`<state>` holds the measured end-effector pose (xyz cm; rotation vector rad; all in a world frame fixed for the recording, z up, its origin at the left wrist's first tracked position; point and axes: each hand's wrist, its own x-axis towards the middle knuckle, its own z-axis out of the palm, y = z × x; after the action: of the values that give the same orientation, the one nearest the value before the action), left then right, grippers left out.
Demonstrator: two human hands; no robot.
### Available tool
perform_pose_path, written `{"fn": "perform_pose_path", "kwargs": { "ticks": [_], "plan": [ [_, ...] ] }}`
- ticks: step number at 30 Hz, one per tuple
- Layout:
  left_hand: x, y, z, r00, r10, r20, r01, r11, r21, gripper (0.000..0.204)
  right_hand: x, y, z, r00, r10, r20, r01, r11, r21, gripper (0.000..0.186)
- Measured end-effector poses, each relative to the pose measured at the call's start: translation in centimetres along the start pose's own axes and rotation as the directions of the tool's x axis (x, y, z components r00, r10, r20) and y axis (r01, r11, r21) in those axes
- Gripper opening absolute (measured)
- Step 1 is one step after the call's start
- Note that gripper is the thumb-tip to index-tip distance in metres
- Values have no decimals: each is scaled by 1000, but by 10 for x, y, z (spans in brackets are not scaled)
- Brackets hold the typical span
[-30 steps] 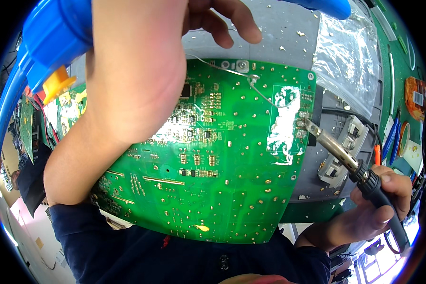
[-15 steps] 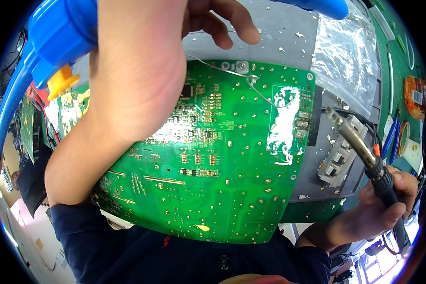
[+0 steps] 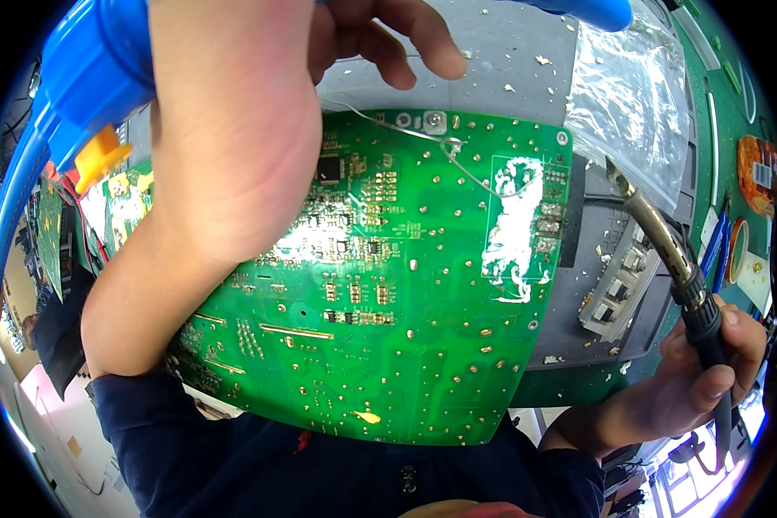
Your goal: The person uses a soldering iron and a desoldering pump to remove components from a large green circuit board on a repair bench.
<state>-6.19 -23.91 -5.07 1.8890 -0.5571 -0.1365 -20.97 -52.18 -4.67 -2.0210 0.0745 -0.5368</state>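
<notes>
A large green circuit board point(image 3: 440, 345) lies beneath my left forearm, with small chips, solder joints and a shiny white patch point(image 3: 514, 220) near its right edge. My left hand point(image 3: 397, 39) is over the board's far edge, its visible fingers loosely bent and apart; the thumb is hidden. A thin silvery wire point(image 3: 388, 125), looking like solder, runs from behind that wrist across the board to the white patch. My right hand point(image 3: 725, 354) is closed around the dark handle of a soldering iron point(image 3: 665, 242). Its tip points up and away, to the right of the board and apart from it.
A blue jointed hose point(image 3: 95, 69) with an orange knob point(image 3: 104, 160) arches at the left. On the grey mat point(image 3: 501, 52) lie pale crumbs, a clear plastic bag point(image 3: 630, 95) and a metal block with dark parts point(image 3: 617, 289). Farther right are a tape roll point(image 3: 737, 250) and an orange package point(image 3: 758, 177).
The soldering iron's tip has moved slightly away from me and right, with the handle shifting a little. My left hand and forearm have shifted slightly left. The board has barely moved.
</notes>
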Motion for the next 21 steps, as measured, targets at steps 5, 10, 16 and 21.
{"fn": "perform_pose_path", "kwargs": {
  "ticks": [5,10,16,21],
  "plan": [
    [2,1,4,1000,8,17,-8,1000,5,88,-2,0,-1,999,18,-37,-18,1000,-14,60],
    [2,0,5,1000,8,28,-8,1000,8,87,-1,2,-1,999,7,-38,-7,1000,2,60],
    [3,-1,5,999,6,33,-7,1000,12,87,-2,4,-4,998,-43,-34,44,999,10,56],
    [3,0,4,999,8,32,-9,1000,15,86,1,5,-3,995,-89,-40,88,996,-24,56]
  ]
}}
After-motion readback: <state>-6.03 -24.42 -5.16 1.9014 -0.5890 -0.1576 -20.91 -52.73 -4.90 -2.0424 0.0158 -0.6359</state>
